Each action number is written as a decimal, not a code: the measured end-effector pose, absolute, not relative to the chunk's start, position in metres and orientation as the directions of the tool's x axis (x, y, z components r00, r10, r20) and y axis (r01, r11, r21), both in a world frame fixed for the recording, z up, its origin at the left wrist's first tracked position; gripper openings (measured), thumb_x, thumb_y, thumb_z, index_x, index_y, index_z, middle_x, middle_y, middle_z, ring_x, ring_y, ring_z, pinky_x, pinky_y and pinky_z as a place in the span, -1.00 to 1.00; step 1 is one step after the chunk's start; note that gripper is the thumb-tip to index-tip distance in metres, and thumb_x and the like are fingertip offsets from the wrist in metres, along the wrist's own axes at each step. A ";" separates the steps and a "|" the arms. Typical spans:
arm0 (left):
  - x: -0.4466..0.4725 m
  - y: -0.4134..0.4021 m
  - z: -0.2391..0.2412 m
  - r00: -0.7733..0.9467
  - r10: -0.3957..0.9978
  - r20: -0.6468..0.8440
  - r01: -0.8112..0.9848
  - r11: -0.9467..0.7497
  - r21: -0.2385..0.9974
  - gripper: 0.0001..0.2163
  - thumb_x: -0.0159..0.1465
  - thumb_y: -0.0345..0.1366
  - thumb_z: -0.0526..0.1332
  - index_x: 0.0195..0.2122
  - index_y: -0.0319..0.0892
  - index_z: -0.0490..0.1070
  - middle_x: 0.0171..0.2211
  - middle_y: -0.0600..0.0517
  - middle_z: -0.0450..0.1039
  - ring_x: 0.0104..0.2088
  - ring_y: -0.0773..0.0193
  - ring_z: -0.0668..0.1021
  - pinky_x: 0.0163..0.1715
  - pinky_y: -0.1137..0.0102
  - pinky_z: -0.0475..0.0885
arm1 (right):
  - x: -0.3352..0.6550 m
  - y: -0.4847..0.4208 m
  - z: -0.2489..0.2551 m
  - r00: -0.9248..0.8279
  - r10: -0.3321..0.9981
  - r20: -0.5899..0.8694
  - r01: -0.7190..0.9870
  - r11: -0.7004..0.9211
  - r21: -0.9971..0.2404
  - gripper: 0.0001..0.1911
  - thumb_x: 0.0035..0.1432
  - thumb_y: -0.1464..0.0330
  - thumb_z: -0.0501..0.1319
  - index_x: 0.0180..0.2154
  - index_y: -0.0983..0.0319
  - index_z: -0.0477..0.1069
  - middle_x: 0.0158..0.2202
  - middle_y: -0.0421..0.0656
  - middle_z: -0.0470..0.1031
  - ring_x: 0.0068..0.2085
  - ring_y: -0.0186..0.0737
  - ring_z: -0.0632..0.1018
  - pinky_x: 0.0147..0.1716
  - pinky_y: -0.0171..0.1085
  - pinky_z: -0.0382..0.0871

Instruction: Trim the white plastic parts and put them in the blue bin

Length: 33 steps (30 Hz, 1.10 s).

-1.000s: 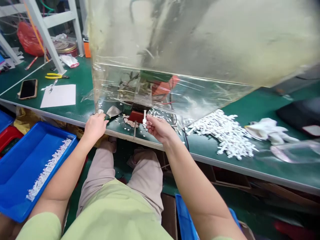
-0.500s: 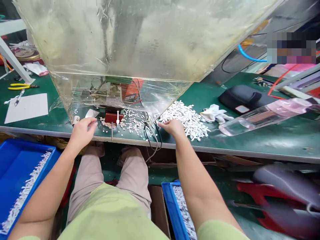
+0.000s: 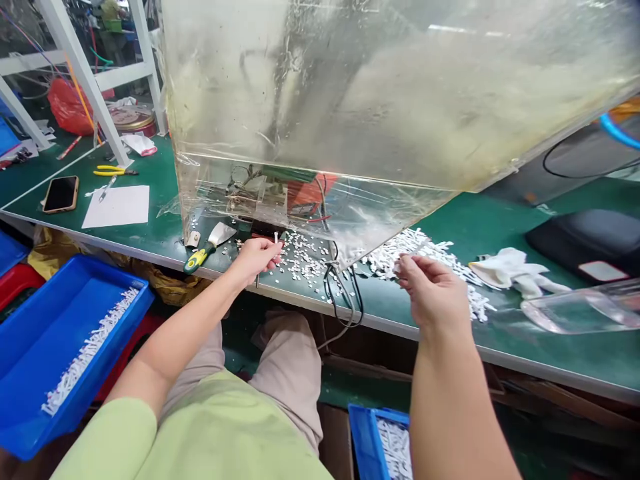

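My left hand [image 3: 257,259] is closed at the dark red block [image 3: 260,236] near the table's front edge. Its fingertips grip a small white plastic piece [image 3: 276,237] that stands upright there; the lower end is hidden. To the right, my right hand [image 3: 435,287] is raised in front of a pile of white plastic pieces [image 3: 390,253], with thumb and fingers pinched together. Something whitish shows at those fingertips, too small to make out. Small white scraps [image 3: 303,257] lie scattered between my hands. A scraper [image 3: 203,255] with a green-yellow handle rests left of my left hand.
A cloudy plastic shield [image 3: 320,100] hangs over the machine. Loose cables [image 3: 345,293] droop over the table edge. White gloves [image 3: 510,267] and a black case [image 3: 585,243] lie at right; paper [image 3: 117,207], pliers [image 3: 113,171] and a phone [image 3: 61,195] at left. Blue bins [image 3: 75,347] stand below.
My left hand has moved right to the white piece at the red block and closed on it. My right hand has lifted from the pile's left edge. The view has turned left.
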<state>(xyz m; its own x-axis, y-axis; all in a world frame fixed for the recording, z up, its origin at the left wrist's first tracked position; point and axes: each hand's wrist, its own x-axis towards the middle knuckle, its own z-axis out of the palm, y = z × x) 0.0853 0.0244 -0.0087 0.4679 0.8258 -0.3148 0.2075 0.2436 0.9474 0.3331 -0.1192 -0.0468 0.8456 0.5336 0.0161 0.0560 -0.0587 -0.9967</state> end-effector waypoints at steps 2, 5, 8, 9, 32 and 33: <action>0.081 0.016 0.001 0.511 0.799 -0.317 0.194 0.252 0.948 -0.81 0.19 -0.34 0.20 -0.55 -0.26 0.33 -0.67 0.12 0.33 -0.73 0.56 0.28 -0.72 0.60 0.12 | 0.313 -0.121 -0.036 0.813 0.577 0.078 0.084 0.017 -0.996 -0.60 -0.21 0.05 0.37 -0.40 0.20 0.45 -0.50 -0.17 0.41 -0.54 -0.35 0.36 -0.63 -0.35 0.19; 0.065 0.000 0.017 0.654 0.703 -0.279 0.169 0.225 0.960 -0.81 0.11 -0.29 0.28 -0.55 -0.27 0.36 -0.67 0.10 0.36 -0.73 0.54 0.32 -0.72 0.60 0.15 | 0.282 -0.119 -0.029 0.730 0.677 0.096 0.109 0.023 -0.994 -0.56 -0.17 0.01 0.35 -0.40 0.23 0.47 -0.55 -0.21 0.37 -0.59 -0.39 0.30 -0.66 -0.37 0.12; 0.048 -0.010 0.024 0.645 0.726 -0.238 0.071 0.254 0.965 -0.78 0.09 -0.22 0.30 -0.51 -0.27 0.37 -0.64 0.08 0.40 -0.70 0.52 0.37 -0.74 0.60 0.15 | 0.250 -0.106 -0.032 0.602 0.797 0.050 0.108 -0.020 -0.994 -0.58 -0.12 0.00 0.33 -0.41 0.24 0.49 -0.58 -0.24 0.35 -0.60 -0.41 0.27 -0.65 -0.38 0.12; 0.043 -0.011 0.024 0.616 0.750 -0.241 0.036 0.279 0.960 -0.78 0.10 -0.21 0.29 -0.49 -0.28 0.37 -0.63 0.08 0.40 -0.69 0.52 0.37 -0.73 0.60 0.16 | 0.239 -0.099 -0.034 0.552 0.833 0.027 0.092 -0.029 -0.995 -0.57 -0.12 0.00 0.32 -0.42 0.24 0.49 -0.60 -0.24 0.34 -0.61 -0.42 0.26 -0.65 -0.38 0.11; 0.002 -0.006 0.014 0.541 0.809 -0.228 -0.121 0.343 0.931 -0.70 0.00 -0.10 0.33 -0.47 -0.26 0.37 -0.60 0.09 0.39 -0.67 0.51 0.37 -0.70 0.57 0.15 | 0.178 -0.013 -0.038 0.271 0.838 -0.473 -0.608 -0.231 -0.759 -0.68 -0.17 0.26 0.45 -0.46 0.27 0.38 -0.63 -0.34 0.22 -0.70 -0.61 0.16 -0.85 -0.61 -0.07; 0.002 -0.007 0.014 0.545 0.807 -0.227 -0.120 0.343 0.932 -0.70 0.00 -0.10 0.33 -0.47 -0.26 0.37 -0.60 0.09 0.39 -0.67 0.51 0.37 -0.71 0.57 0.15 | 0.179 -0.013 -0.037 0.261 0.840 -0.476 -0.606 -0.241 -0.758 -0.70 -0.14 0.26 0.43 -0.46 0.27 0.37 -0.63 -0.34 0.22 -0.71 -0.61 0.16 -0.85 -0.61 -0.06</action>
<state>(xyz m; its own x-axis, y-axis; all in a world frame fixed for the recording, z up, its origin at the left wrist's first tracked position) 0.0022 -0.0066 0.0142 0.5447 0.8074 -0.2268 -0.1201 0.3427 0.9317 0.1788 -0.0129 -0.0374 0.2609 0.8399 -0.4760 -0.6059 -0.2414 -0.7580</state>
